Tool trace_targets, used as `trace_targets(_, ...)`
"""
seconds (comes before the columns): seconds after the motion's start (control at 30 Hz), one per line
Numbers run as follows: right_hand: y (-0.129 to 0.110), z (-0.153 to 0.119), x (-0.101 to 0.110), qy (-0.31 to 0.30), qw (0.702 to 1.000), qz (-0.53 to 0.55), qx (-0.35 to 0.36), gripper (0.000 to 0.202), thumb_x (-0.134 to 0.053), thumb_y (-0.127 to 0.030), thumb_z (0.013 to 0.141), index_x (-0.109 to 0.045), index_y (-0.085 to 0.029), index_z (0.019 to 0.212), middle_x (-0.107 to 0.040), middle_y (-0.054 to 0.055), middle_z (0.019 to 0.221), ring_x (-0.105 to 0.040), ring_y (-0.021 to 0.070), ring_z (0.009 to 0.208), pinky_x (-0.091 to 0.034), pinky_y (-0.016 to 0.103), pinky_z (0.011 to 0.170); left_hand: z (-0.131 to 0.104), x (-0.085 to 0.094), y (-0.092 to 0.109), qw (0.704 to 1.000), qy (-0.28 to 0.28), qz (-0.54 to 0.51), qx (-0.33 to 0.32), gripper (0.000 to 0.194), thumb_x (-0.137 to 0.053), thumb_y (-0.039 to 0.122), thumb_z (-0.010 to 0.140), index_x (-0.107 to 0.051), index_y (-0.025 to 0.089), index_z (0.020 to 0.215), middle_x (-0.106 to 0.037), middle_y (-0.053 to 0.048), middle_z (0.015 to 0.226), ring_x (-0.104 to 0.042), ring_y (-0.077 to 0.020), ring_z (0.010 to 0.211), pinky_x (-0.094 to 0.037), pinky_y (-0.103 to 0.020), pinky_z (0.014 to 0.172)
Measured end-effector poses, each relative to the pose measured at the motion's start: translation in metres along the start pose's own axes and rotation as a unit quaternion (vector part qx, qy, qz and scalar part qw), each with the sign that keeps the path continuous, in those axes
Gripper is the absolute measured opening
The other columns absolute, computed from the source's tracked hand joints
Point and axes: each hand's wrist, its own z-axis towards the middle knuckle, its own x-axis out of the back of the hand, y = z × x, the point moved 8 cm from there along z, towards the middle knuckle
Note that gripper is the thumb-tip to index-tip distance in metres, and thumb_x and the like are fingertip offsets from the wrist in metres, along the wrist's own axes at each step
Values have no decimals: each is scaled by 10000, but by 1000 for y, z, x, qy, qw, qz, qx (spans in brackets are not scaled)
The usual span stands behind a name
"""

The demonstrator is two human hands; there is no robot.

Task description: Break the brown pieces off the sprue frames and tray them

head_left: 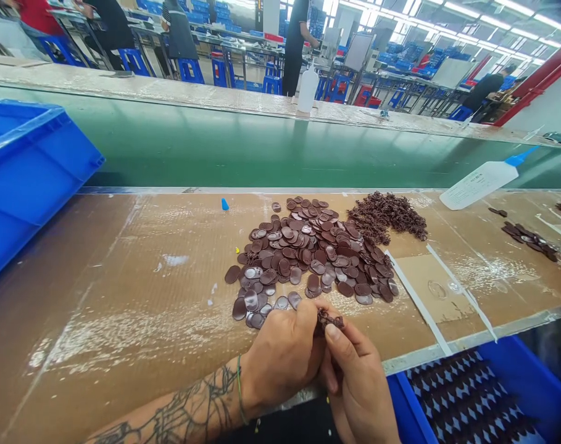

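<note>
Above the brown worktop (123, 296), a piece (327, 320) is pinched by left hand (280, 354) and right hand (361, 373); tilted bottle (479, 184) print is illegible; stools (191, 71) are seen beyond.

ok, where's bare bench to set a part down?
Widest: bench between left blue bin and discs, only small scraps there. Smaller: between the two long tape strips, around a faint ring. Crowded: mid-bench, discs running into the curly heap, just beyond the hands.

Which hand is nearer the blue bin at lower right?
Right. The right hand is just left of the blue bin in the picture; the left hand is farther left, beyond the right one.
</note>
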Motion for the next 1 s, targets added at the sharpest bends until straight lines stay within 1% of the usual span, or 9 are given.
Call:
trace_targets(0.2,1,0,1,-2,1000,-4,3,390,-769,-456,796,-755,-161,1050,-468,-69,452,-259,26,375,-153,172,405,1,1,1,1000,5,-5,-9,89,-322,208,977,-396,239,939,-603,25,607,-581,-199,403,-287,-291,414)
trace_targets(0.3,0,-2,2,4,1000,-1,1,399,-783,-445,781,-753,-162,1061,-467,-71,453,-263,26,376,-162,169,403,1,1,1,1000,6,-19,-10,92,-340,219,975,-427,225,947,-622,14,630,-596,-196,417,-317,-292,409)
trace_targets(0.43,-2,-5,2,12,1000,-5,-14,419,-789,-459,761,-762,-158,1052,-411,-82,391,-287,36,364,-181,173,406,2,3,2,999,7,-49,-18,118,-380,235,966,-491,198,951,-644,14,632,-619,-183,451,-392,-280,431)
trace_targets(0.53,-6,-8,2,33,999,-10,-19,402,-815,-456,734,-768,-166,1009,-434,-76,399,-316,36,371,-207,168,416,4,4,2,998,1,-65,-26,145,-418,255,962,-549,192,962,-673,3,677,-643,-190,498,-433,-287,463)
trace_targets(0.67,-9,-8,2,47,999,-4,-11,365,-838,-454,710,-750,-170,921,-466,-73,431,-348,29,380,-211,147,422,2,2,-2,997,1,-74,-27,192,-475,283,958,-579,182,1083,-709,-11,773,-685,-207,593,-488,-305,525)
trace_targets(0.73,-8,-7,4,49,999,-4,-8,372,-842,-454,708,-733,-173,927,-463,-78,435,-355,33,376,-220,143,413,-1,2,-3,997,7,-78,-25,232,-484,291,960,-567,177,1144,-726,-19,822,-700,-210,627,-511,-313,553)
trace_targets(0.9,-1,-1,8,47,999,9,-7,378,-846,-437,704,-717,-180,949,-439,-92,418,-336,41,353,-226,151,391,-1,2,-5,997,2,-77,-7,270,-504,290,962,-566,174,1198,-751,-25,881,-719,-185,672,-547,-284,593)
trace_targets(1.0,-6,-2,10,44,999,21,14,331,-844,-432,717,-709,-187,895,-458,-82,444,-358,46,372,-234,160,401,2,3,-5,996,-1,-91,-7,278,-530,288,951,-554,209,1217,-758,5,875,-730,-174,702,-563,-271,633)
